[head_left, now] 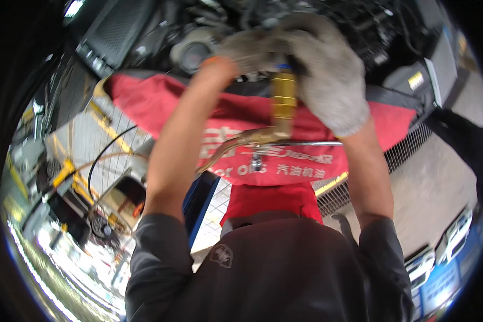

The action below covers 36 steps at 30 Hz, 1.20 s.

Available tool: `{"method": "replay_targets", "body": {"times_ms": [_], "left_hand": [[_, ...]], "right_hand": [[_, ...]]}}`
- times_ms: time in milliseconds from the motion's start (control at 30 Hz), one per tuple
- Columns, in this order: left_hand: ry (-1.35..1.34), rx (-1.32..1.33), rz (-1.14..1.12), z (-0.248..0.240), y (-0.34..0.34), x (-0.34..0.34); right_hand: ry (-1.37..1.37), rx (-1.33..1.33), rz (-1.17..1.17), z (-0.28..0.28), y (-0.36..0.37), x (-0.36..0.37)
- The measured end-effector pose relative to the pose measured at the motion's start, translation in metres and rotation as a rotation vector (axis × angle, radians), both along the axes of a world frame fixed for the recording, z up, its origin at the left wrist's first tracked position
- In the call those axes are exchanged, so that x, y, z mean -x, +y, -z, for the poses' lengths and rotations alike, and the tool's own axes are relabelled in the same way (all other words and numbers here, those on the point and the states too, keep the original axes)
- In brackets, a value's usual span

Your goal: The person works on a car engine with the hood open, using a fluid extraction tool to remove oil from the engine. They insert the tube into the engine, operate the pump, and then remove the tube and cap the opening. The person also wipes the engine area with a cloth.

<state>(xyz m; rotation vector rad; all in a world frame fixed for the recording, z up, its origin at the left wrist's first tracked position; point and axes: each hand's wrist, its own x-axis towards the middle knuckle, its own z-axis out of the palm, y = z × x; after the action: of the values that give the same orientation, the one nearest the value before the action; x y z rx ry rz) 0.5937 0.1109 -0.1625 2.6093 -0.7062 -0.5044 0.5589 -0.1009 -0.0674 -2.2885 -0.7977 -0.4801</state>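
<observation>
Both my hands wear grey work gloves and meet over the engine bay, blurred by motion. My right hand (327, 75) is curled at the upper end of a gold cylindrical tool (283, 99), which has a blue ring near its top. From its lower end a brass-coloured elbow and hose (247, 139) bend off to the left. My left hand (248, 52), with an orange cuff, comes in from the left and closes against the right one. What its fingers grip is hidden. Below, a ratchet (311, 143) with a socket (257, 160) lies across a red fender cover (161, 99).
A round grey cap or reservoir (192, 53) sits left of my hands among dark engine parts (354, 32). A black hose (99, 155) hangs at the left, beside yellow equipment (70, 172). A floor grate (408, 158) runs at the right.
</observation>
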Motion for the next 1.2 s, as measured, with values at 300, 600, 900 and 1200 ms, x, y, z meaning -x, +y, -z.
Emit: {"method": "replay_targets", "body": {"times_ms": [300,600,900,1200], "left_hand": [[0.606,0.947,-0.674,-0.159,0.014,0.1],[0.114,0.533,-0.832,-0.191,0.011,0.101],[0.028,0.456,-0.93,-0.2,0.035,0.083],[-0.021,0.268,-0.805,-0.224,0.034,0.039]], "right_hand": [[0.058,0.084,-0.136,0.01,0.029,-0.038],[0.274,0.079,-0.286,0.024,0.029,-0.058],[0.551,0.214,-0.405,0.054,0.015,-0.073],[0.491,0.299,-0.296,0.09,0.016,-0.085]]}}
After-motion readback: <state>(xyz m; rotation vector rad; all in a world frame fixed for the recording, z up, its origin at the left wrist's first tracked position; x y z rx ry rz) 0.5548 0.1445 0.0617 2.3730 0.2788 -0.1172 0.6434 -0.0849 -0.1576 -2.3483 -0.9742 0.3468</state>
